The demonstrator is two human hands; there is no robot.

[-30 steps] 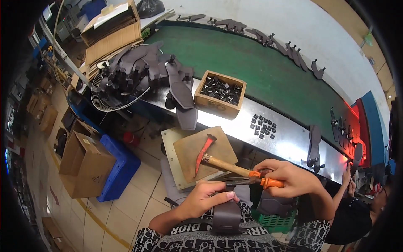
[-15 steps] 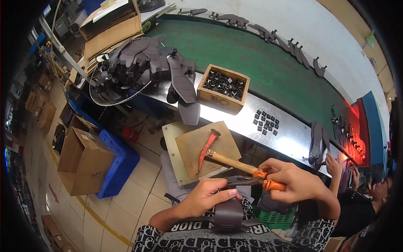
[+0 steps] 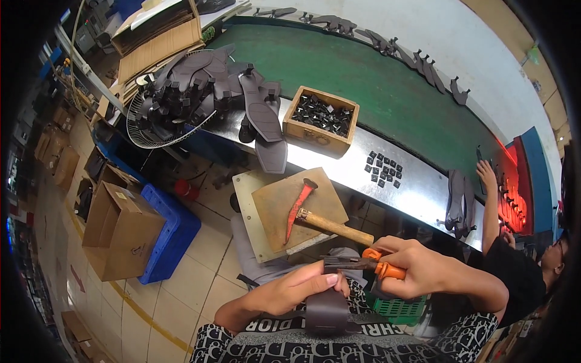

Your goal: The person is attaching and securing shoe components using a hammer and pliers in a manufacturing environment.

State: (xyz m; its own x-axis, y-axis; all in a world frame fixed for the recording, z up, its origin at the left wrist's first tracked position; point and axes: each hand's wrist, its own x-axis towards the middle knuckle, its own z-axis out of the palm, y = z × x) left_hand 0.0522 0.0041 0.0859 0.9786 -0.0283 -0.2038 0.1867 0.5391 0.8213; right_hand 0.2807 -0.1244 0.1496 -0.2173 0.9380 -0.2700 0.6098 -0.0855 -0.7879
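Note:
My left hand is closed around a dark brown sandal, its wide strap hanging toward my lap. Orange-handled pliers are gripped in my right hand. Their metal jaws reach the small dark end of the sandal just above my left fingers; whether they bite on it I cannot tell. Beyond my hands, a hammer with a red head and wooden handle lies on a tan board. A wooden box of small black pieces stands on the metal ledge, beside several loose black pieces laid in rows.
A wire basket heaped with dark sandals stands left. The green conveyor belt runs behind, sandals along its far edge. More sandals lie right, near a co-worker's arm. A cardboard box and blue crate sit on the floor.
The pliers and my right hand have shifted slightly, the pliers lying more level at the sandal. The co-worker's hand has moved up over the belt. The view has tilted a little.

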